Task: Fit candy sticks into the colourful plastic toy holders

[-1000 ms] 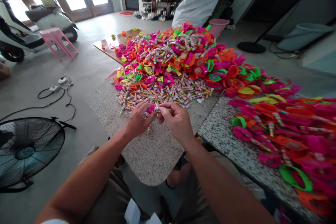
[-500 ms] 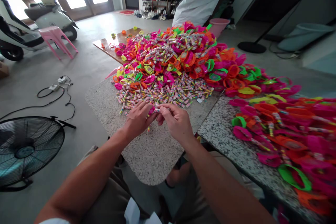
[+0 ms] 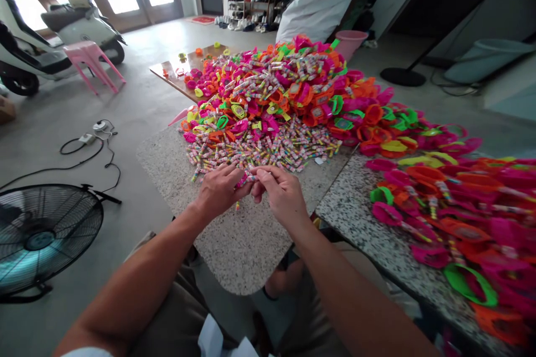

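Observation:
Over the speckled stone table (image 3: pixel 247 251), my two hands meet close together. My left hand (image 3: pixel 218 191) is closed around a bright pink toy watch (image 3: pixel 241 180), mostly covered by the fingers. Between thumb and fingers, my right hand (image 3: pixel 280 194) pinches a small wrapped candy roll (image 3: pixel 252 178), which touches the pink watch. Just beyond my fingers lies a spread of loose wrapped candy rolls (image 3: pixel 272 148). Behind it rises a big heap of pink, orange, green and yellow toy watches (image 3: pixel 310 103), with more candy rolls on top.
On the right, a second stone table (image 3: pixel 349 209) carries many toy watches with candy rolls in them. A black floor fan (image 3: pixel 39 240) and cables are on the left floor. Farther back are a pink stool (image 3: pixel 90 58), a scooter (image 3: pixel 79 22), a white sack (image 3: pixel 314 3) and a pink bucket (image 3: pixel 349 42).
My left fingers have drawn in slightly around the pink toy watch. Both hands stay in nearly the same place.

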### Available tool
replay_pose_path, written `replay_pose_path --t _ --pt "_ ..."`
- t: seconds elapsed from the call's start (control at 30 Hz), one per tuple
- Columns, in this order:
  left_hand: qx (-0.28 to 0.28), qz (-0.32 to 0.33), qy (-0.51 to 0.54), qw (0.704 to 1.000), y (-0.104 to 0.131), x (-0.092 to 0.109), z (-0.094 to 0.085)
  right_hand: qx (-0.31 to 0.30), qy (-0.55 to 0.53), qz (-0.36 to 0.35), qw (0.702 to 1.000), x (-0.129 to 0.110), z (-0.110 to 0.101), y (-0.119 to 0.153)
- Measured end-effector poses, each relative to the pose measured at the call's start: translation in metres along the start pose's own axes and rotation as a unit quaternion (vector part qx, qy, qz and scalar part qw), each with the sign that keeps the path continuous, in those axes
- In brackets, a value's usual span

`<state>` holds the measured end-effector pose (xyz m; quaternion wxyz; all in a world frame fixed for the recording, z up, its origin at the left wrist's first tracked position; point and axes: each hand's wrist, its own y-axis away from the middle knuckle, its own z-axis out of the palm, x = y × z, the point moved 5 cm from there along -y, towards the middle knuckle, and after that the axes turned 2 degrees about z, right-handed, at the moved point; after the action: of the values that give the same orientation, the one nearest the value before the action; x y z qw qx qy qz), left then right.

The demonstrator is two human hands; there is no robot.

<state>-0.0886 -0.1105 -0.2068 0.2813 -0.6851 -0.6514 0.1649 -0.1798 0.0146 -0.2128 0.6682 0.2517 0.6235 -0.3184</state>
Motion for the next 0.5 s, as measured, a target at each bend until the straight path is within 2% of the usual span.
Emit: replay_pose_path --t 0.27,0.4,0.5 --pt "0.004 0.037 -0.014 0.999 -0.0017 0.0076 -0.0030 0.003 -0.045 0.013 0.999 0.0075 0.0022 -0.0010" --pt "-0.003 0.018 0.006 1.000 -0.0009 0.0075 -0.0001 0.006 -0.053 0.008 0.999 0.0054 0.0014 -0.0015" --pt "0.028 -0.006 0.047 0.998 0.0001 0.0097 0.0007 -0.007 -0.028 -0.003 1.000 -0.0020 -0.0054 -0.0058"
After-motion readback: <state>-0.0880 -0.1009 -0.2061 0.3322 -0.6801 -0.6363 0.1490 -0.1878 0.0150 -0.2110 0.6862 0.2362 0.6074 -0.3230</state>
